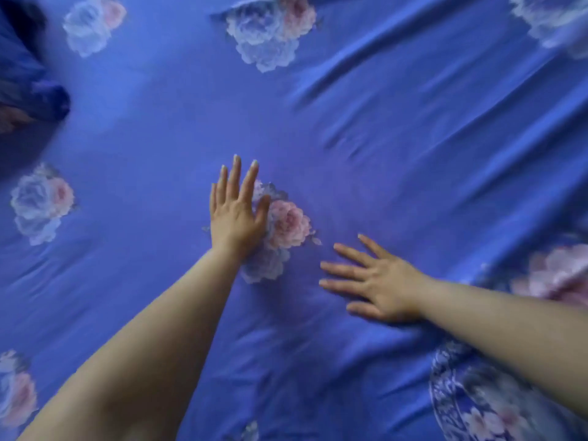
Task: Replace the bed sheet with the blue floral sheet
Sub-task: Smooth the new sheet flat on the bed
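One blue floral sheet (397, 148) lies spread across the bed, creased at right. Two hands: left hand (235, 214) and right hand (378, 284) both rest flat on it, fingers straight, gripping nothing.

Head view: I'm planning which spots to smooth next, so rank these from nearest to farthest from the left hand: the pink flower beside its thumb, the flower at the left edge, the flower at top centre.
From the left hand:
1. Pink flower, touching its thumb side.
2. Left-edge flower, far to the left.
3. Top-centre flower, far ahead; roughly as far as the second, too close to call.
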`<control>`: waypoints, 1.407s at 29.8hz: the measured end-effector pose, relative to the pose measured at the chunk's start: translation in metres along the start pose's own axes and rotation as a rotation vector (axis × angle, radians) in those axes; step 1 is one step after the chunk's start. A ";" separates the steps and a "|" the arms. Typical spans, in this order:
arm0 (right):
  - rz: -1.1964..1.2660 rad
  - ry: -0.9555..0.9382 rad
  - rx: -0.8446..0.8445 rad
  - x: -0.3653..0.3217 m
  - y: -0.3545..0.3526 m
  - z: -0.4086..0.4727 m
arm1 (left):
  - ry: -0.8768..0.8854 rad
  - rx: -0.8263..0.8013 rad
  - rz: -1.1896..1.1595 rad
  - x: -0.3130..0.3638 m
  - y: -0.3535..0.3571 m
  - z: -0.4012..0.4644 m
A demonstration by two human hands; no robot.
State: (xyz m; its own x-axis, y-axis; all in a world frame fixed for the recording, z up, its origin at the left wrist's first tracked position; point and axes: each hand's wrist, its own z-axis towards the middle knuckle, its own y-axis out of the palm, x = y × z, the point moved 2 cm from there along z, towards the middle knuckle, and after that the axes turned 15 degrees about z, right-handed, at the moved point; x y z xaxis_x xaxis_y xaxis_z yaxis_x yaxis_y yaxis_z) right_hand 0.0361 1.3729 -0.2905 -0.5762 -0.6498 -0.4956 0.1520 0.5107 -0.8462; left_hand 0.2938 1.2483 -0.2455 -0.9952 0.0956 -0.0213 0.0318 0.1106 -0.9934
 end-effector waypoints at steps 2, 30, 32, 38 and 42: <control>-0.004 -0.211 -0.108 -0.025 0.023 -0.064 | -0.095 -0.075 0.015 0.016 -0.001 0.059; 0.217 0.216 0.668 0.191 -0.159 -0.030 | 0.859 -0.040 0.109 0.273 0.035 -0.003; 0.084 0.419 0.466 0.231 -0.174 -0.012 | 1.211 -0.164 0.065 0.284 0.028 -0.045; 0.044 0.258 0.253 0.210 -0.102 -0.085 | 0.414 0.119 -0.038 0.229 0.003 0.091; 0.240 0.146 0.358 0.162 -0.067 -0.152 | -0.084 -0.064 0.002 0.229 -0.007 0.203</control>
State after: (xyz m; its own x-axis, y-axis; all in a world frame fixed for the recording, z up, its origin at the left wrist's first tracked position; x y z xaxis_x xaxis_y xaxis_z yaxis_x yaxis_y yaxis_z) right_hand -0.1893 1.3185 -0.2847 -0.5944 -0.4374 -0.6749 0.5481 0.3937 -0.7379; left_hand 0.0465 1.0690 -0.2666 -0.9993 0.0128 -0.0355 0.0372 0.1740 -0.9840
